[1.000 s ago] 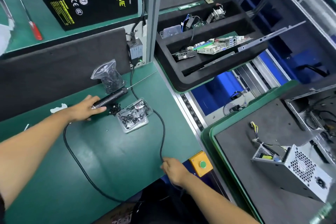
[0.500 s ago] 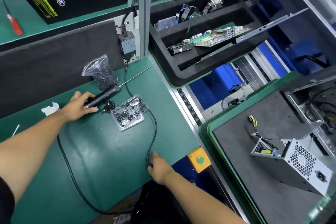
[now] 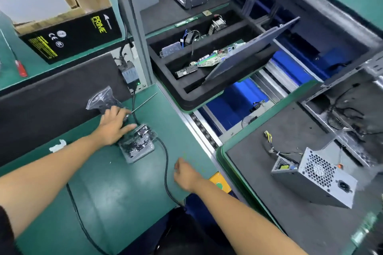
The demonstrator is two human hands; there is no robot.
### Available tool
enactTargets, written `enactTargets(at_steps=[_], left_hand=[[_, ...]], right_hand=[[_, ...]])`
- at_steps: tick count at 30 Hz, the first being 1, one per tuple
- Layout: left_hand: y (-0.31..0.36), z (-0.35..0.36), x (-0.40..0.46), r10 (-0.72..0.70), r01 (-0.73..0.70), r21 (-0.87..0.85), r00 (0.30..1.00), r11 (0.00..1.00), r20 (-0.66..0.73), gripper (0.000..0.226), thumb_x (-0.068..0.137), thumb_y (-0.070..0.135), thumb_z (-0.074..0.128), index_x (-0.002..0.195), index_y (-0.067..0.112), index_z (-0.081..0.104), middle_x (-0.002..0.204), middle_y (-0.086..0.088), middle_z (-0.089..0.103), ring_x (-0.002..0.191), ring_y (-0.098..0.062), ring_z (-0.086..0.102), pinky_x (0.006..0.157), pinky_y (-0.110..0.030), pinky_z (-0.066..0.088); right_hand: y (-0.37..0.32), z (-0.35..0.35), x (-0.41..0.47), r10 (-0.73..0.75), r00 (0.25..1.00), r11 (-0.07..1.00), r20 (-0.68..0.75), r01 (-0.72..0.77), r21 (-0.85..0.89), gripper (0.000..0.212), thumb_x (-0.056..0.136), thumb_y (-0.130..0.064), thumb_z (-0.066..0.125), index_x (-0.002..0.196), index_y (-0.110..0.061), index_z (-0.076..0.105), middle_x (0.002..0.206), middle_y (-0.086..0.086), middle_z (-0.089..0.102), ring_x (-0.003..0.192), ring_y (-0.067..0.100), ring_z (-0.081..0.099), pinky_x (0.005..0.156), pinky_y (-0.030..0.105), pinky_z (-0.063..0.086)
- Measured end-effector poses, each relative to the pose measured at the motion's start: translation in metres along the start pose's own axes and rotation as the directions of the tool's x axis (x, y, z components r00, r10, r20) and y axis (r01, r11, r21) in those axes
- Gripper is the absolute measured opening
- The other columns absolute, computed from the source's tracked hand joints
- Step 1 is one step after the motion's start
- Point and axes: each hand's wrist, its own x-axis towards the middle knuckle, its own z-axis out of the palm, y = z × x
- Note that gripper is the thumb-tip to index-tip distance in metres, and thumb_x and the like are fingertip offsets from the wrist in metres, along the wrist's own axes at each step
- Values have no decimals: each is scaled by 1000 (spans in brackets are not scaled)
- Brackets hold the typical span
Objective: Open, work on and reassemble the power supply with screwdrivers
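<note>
Left hand covers screwdriver beside screw tray.

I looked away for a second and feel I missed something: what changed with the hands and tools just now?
The left hand slid forward along the electric screwdriver toward its tip and now lies over it beside the screw tray. The right hand let go of the black cable and lifted off to its right. The screw tray, screw bag and power supply stayed put.
</note>
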Motion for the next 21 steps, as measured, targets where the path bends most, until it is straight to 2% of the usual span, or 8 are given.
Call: enactTargets(at_steps=[4,8,10,13,16,18,19,21], left_hand=[[140,3,37,340,-340,-48,940,939,9,54,93,61,53,133,24,57,117,-2,41,112,-26,39,97,-38,29],[295,5,54,544,-549,-132,836,826,-73,51,97,58,47,124,20,66,115,-4,55,112,-26,47,95,-33,27],[361,7,52,609,-615,-155,788,773,-88,47,96,51,50,120,15,69,113,-4,63,111,-29,51,91,-33,27],[443,20,41,660,-661,-165,748,732,-65,33,97,35,67,119,10,68,113,-8,67,110,-33,55,97,-44,36],[503,35,23,665,-616,-282,737,735,122,48,95,40,71,129,7,58,121,-11,62,116,-31,56,105,-43,36],[530,46,14,729,-672,-289,596,682,337,75,91,62,66,141,9,48,134,-10,55,126,-27,51,113,-45,36],[540,52,11,746,-743,-221,504,632,436,90,85,73,63,147,12,42,138,-10,50,130,-27,47,115,-45,34],[553,64,6,733,-859,-76,382,506,563,109,71,83,65,154,20,34,142,-6,44,130,-25,41,111,-41,31]], right_hand=[[-1,-88,-28,-69,969,997,-239,57,-60,36,97,-21,57,127,-6,45,129,19,49,114,37,53,94,46,47],[13,-186,-86,-148,806,989,-573,118,-90,25,92,-24,61,105,-16,41,115,13,53,106,34,50,83,47,46],[33,-232,-121,-132,715,991,-686,110,-76,23,91,-27,60,102,-20,40,111,9,53,103,30,50,78,45,47],[84,-290,-176,-93,590,989,-802,-37,-142,22,89,-30,57,108,-20,50,108,5,57,104,28,51,77,42,46],[157,-320,-223,-8,451,980,-893,-173,-95,12,91,-24,53,101,-17,56,100,8,60,104,32,50,74,43,45],[211,-322,-248,93,396,975,-913,-223,3,11,95,-18,47,99,-19,57,101,10,61,106,35,49,72,42,42],[236,-319,-256,142,409,961,-901,-276,27,13,97,-18,46,100,-22,58,105,10,61,110,35,48,77,43,43],[276,-306,-263,254,523,885,-814,-465,-23,20,97,-18,45,99,-34,57,115,6,61,117,32,46,92,45,38]])
